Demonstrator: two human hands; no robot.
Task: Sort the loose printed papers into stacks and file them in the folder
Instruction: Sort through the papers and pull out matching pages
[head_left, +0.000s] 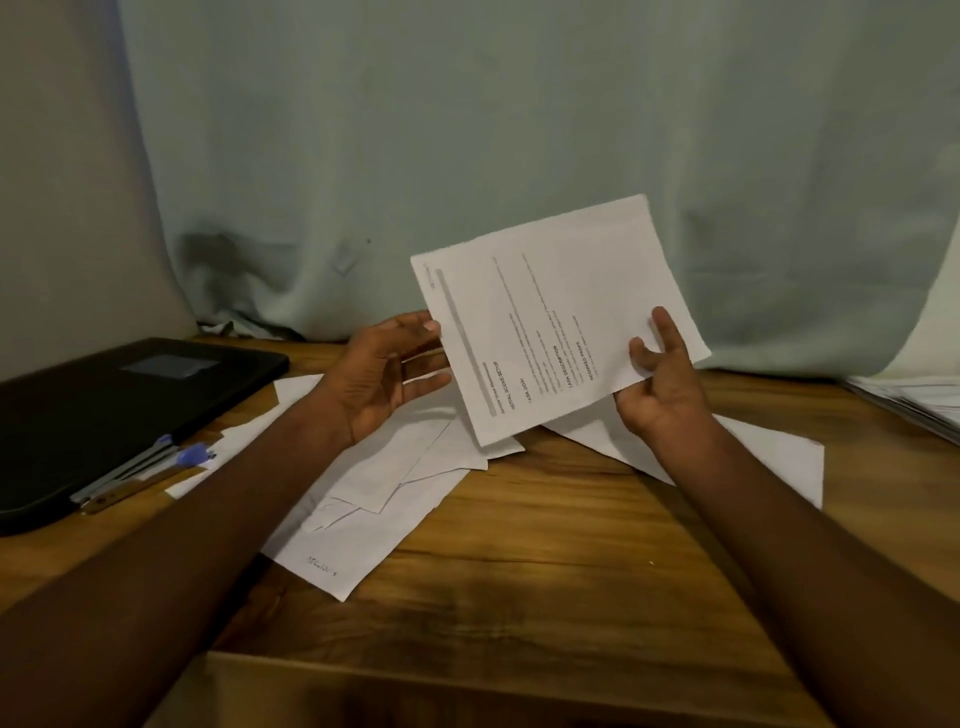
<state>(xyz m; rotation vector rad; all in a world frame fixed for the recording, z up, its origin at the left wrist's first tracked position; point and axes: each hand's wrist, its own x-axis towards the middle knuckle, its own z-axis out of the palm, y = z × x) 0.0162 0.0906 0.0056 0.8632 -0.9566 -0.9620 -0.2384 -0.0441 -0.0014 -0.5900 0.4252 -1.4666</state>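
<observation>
A printed sheet (550, 317) with headings is held up above the wooden table (545, 571), tilted and turned sideways. My right hand (657, 384) pinches its lower right corner, thumb on the printed face and fingers behind. My left hand (387, 374) is at the sheet's left edge, fingers straight, palm up, fingertips touching or just behind the paper. Several loose white papers (374, 493) lie scattered face down on the table under my hands; another sheet (769, 457) lies under my right forearm. The black folder (109, 410) lies closed at the left.
A pen with a blue cap (192, 457) and a metal strip lie beside the folder's front edge. A stack of papers (914, 400) sits at the far right edge. A pale curtain (467, 130) hangs right behind the table.
</observation>
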